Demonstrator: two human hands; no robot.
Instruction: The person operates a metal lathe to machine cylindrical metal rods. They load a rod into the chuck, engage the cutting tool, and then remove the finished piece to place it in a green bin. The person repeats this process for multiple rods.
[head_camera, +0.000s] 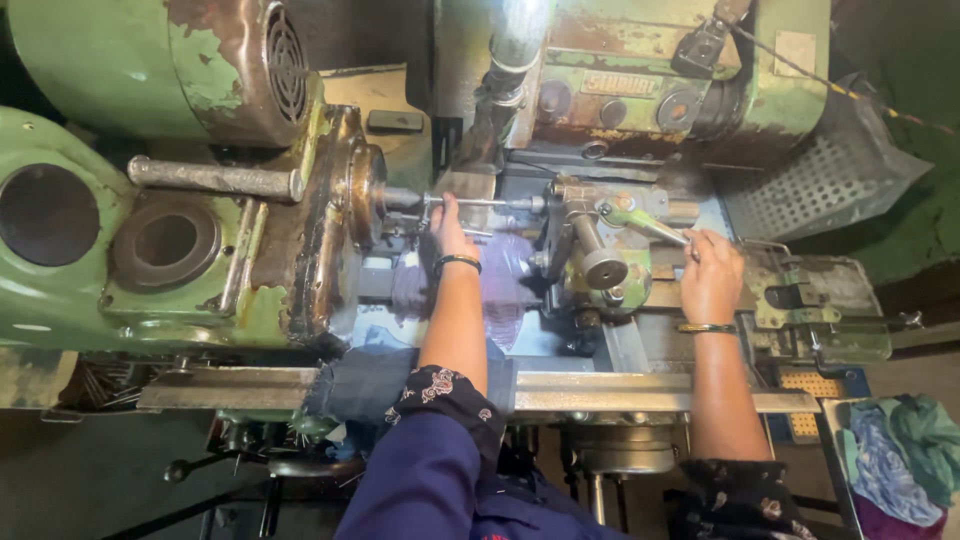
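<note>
I look down on an old green lathe (120, 250) with flaking paint. My left hand (448, 228) reaches to a thin metal rod (480, 203) that spans from the chuck (360, 195) to the tool turret (585, 235); its fingers touch the rod near the chuck. My right hand (710, 272) is closed around the slim metal lever (650, 228) that sticks out of the turret. Both wrists wear a bangle. Dark blue sleeves with a floral cuff cover my forearms.
A purple cloth (505, 280) lies on the bed under the rod. A flat steel rail (620, 392) runs along the front. A perforated metal guard (830, 175) is at the right, and crumpled rags (900, 455) lie at the lower right.
</note>
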